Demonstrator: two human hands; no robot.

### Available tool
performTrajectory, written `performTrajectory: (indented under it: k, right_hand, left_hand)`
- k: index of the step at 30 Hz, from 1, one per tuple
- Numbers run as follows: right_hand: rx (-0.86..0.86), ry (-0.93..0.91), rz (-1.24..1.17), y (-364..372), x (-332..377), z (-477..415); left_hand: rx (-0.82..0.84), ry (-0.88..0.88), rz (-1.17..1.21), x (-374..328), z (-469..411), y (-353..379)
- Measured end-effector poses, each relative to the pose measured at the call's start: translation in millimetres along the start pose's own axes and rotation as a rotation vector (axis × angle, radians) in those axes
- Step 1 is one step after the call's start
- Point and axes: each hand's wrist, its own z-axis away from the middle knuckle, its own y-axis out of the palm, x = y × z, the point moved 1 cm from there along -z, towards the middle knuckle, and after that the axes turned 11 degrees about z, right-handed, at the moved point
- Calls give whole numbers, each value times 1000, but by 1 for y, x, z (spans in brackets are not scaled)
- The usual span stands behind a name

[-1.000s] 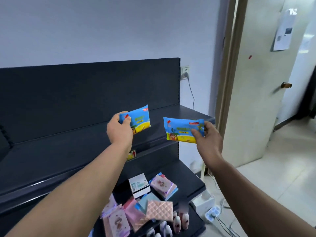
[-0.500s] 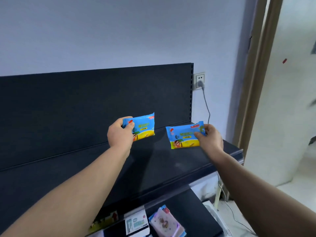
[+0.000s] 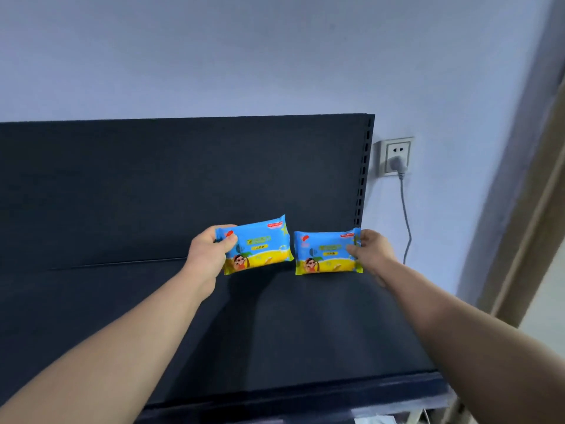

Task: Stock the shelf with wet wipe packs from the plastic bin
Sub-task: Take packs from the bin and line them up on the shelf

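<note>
Two blue-and-yellow wet wipe packs are held upright at the back of the dark top shelf [image 3: 275, 332]. My left hand [image 3: 209, 255] grips the left pack [image 3: 260, 246] by its left end, thumb on the front. My right hand [image 3: 371, 250] pinches the right pack [image 3: 325, 252] at its right end. The right pack's lower edge looks level with the shelf's rear, close to the dark back panel [image 3: 183, 179]. The left pack is tilted slightly and sits a little higher. The plastic bin is out of view.
A wall socket [image 3: 396, 156] with a grey plug and hanging cable is right of the shelf's slotted upright [image 3: 363, 179]. A door frame [image 3: 532, 209] runs along the right edge. The shelf's front lip [image 3: 305, 396] crosses the bottom.
Both hands have moved forward and closer together, carrying the packs to the rear of the top shelf. The view has tilted up, so the lower shelves with other goods dropped out of sight.
</note>
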Motion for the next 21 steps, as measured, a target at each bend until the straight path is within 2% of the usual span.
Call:
performTrajectory:
  k: [4,10,21]
  right_hand:
    - [37,-81,-1,3,-3,-23]
    - [17,-93,-64,17,-5,-53]
    - [-51,-76,-112,26,-5,-68]
  left_hand:
    - [24,-39,-40,10,5,20]
    - [43,-52,-119,17,11,52]
    - [-103,-68,-37,38,-13,104]
